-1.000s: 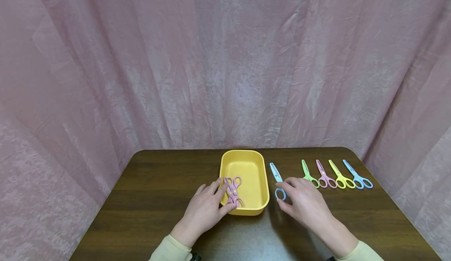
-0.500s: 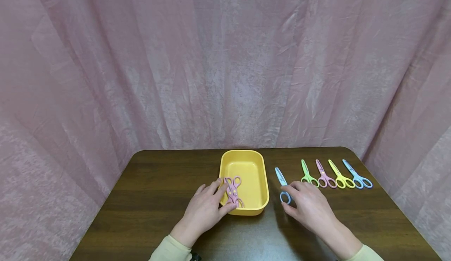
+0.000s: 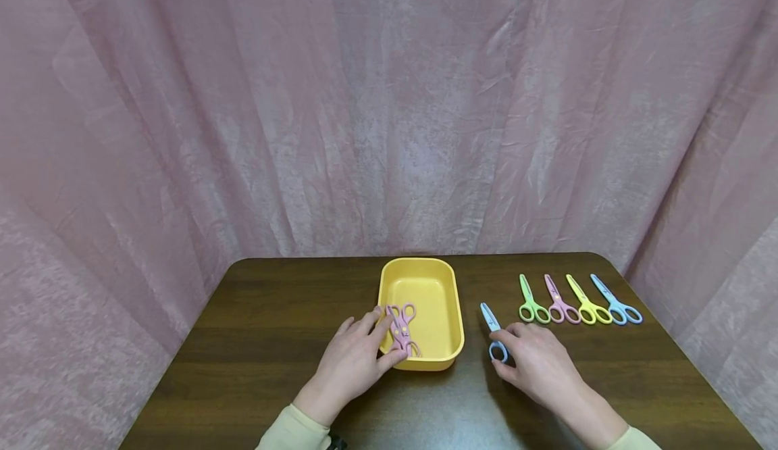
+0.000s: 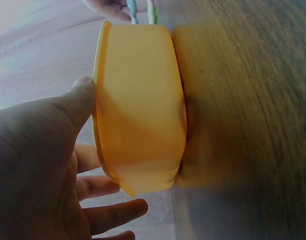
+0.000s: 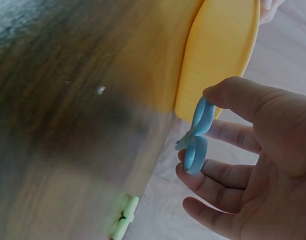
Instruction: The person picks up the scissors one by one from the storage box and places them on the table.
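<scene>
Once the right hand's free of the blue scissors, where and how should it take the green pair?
I'd pinch the green scissors by the handle loops, right hand coming from the near left: loops face near, blade points away, and the pink scissors lie close on the right.

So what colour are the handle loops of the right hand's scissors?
The handle loops are light blue, clearest in the right wrist view.

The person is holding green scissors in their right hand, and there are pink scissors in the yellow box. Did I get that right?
Almost! The right hand is holding blue scissors, not green ones; the right wrist view shows their blue handles. And yes, there are pink scissors in the yellow box.
</scene>
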A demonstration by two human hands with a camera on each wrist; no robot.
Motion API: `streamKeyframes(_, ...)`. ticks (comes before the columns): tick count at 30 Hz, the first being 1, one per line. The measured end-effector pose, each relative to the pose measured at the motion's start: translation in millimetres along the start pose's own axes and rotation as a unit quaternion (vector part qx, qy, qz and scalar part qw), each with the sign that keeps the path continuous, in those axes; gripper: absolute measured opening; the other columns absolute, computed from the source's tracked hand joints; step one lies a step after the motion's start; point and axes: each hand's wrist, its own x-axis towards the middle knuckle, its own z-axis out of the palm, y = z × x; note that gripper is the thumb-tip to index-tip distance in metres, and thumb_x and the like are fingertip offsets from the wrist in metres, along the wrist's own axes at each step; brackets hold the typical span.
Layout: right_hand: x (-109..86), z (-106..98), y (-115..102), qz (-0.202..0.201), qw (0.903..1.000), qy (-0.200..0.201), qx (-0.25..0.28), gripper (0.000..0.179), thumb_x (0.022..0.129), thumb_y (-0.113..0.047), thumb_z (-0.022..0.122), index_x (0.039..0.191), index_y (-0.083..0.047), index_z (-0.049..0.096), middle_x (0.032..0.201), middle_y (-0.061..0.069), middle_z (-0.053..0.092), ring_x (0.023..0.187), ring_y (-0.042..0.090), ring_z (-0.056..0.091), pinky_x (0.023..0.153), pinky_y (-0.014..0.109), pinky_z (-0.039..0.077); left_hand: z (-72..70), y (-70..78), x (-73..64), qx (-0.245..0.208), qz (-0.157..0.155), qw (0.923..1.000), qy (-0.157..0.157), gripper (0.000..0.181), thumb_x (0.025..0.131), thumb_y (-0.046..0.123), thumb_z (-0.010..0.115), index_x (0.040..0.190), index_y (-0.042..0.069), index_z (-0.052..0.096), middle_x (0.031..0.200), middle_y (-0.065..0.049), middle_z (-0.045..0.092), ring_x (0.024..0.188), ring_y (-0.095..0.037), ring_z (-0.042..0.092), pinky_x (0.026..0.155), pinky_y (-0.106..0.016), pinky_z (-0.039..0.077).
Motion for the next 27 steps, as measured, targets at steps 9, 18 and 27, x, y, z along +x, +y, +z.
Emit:
streamKeyframes(9, -5.2, 3.9, 0.6, -0.002, 0.9997, -0.024, 0.002, 0.032, 0.073, -0.023, 0.095, 0.1, -0.015, 0.08, 0.09, 0.001, 0.071, 0.076, 0.027, 0.066, 0.067, 0.046, 0.055, 0.4, -0.6, 0.9, 0.002, 0.001, 1.0, 0.0, 0.071, 0.105, 0.06, 0.069, 0.149, 0.005, 0.069, 0.15, -0.018, 0.063, 0.124, -0.035, 0.071, 0.112, -0.06, 0.051)
streamKeyframes(18, -8.4, 9.3, 1.1, -0.002, 0.9987, -0.05, 0.009, 0.026, 0.074, -0.023, 0.095, 0.096, -0.019, 0.08, 0.089, -0.003, 0.069, 0.077, 0.025, 0.066, 0.066, 0.044, 0.055, 1.5, -1.0, 0.8, 0.003, 0.003, 1.0, 0.005, 0.071, 0.104, 0.059, 0.07, 0.149, 0.004, 0.068, 0.15, -0.018, 0.064, 0.123, -0.036, 0.072, 0.112, -0.06, 0.051)
streamKeyframes(27, -11.4, 7.1, 0.6, 0.007, 0.9949, -0.1, 0.008, 0.031, 0.076, -0.025, 0.096, 0.104, -0.02, 0.082, 0.088, -0.004, 0.067, 0.075, 0.025, 0.066, 0.067, 0.045, 0.055, 1.2, -0.8, 1.2, 0.001, 0.001, 1.0, 0.002, 0.071, 0.104, 0.06, 0.069, 0.149, 0.004, 0.068, 0.15, -0.019, 0.064, 0.123, -0.037, 0.072, 0.112, -0.061, 0.05)
